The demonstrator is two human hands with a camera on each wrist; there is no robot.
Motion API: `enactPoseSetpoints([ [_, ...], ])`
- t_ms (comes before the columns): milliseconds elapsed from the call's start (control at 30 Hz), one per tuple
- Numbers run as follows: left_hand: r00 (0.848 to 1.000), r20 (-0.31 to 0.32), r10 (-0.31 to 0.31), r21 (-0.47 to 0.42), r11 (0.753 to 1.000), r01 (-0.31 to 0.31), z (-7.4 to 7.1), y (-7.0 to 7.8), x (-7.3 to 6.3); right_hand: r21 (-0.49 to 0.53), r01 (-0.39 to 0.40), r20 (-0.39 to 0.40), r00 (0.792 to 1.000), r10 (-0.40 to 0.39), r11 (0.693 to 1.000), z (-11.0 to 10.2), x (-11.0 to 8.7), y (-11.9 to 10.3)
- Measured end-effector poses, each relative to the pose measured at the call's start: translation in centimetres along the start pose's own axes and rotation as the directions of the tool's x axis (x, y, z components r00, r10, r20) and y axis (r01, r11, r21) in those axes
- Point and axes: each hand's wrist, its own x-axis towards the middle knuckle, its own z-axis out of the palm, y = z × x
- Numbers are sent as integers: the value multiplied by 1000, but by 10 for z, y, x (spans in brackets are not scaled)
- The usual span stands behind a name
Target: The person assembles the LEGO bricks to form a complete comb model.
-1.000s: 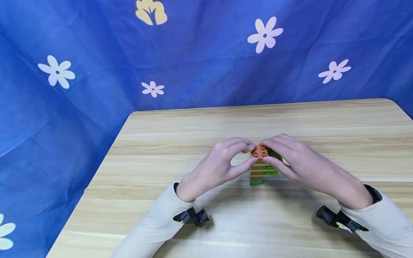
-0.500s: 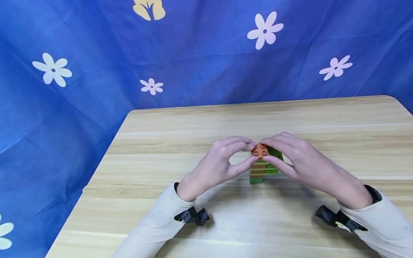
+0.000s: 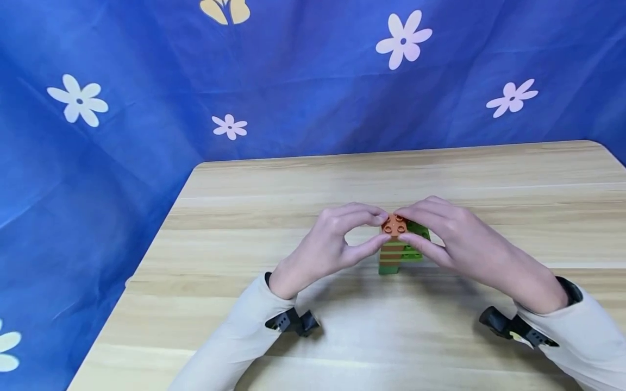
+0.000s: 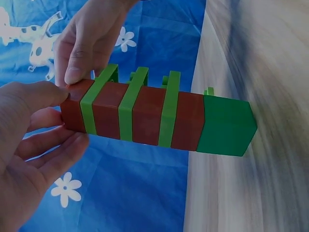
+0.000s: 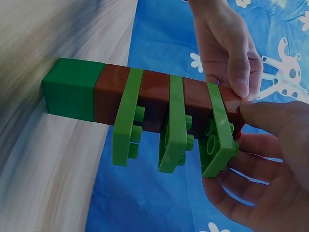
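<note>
A tower of toy building bricks [image 3: 393, 247] stands upright on the table between both hands. Its bottom is a dark green brick [image 4: 228, 126]; above it, brown bricks [image 4: 147, 116] alternate with thin light green plates [image 5: 126, 123] that jut out to the right. A studded orange-brown brick [image 3: 394, 225] tops the stack. My left hand [image 3: 333, 239] pinches this top brick from the left, thumb on the near side and fingers on the far side. From the right, my right hand [image 3: 455, 239] pinches the same brick, its fingers arching over the jutting plates and partly hiding them.
A light wood-grain table [image 3: 274, 212] lies under the tower. Behind it and at the left hangs a blue cloth [image 3: 303, 81] with white flowers. Each wrist wears a small black camera [image 3: 293, 323] over a pale sleeve [image 3: 235, 336].
The head view has tilted slightly, so the table and tower sit a little higher in it. Both hands keep the same hold on the top brick.
</note>
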Motion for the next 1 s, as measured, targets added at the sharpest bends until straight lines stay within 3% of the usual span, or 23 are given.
enactPoseSetpoints([
  [267,1000,2,-18,-4,1000,18,0,-1,3,-19,-11,13,1000,11,1000,-2,1,2],
  [600,1000,-18,-23,1,1000,23,0,-3,1,50,-49,21,999,48,998,-1,1,7],
  [1000,998,-57,-31,-74,997,27,4,-5,-3,62,-49,4,999,49,997,-1,0,4],
])
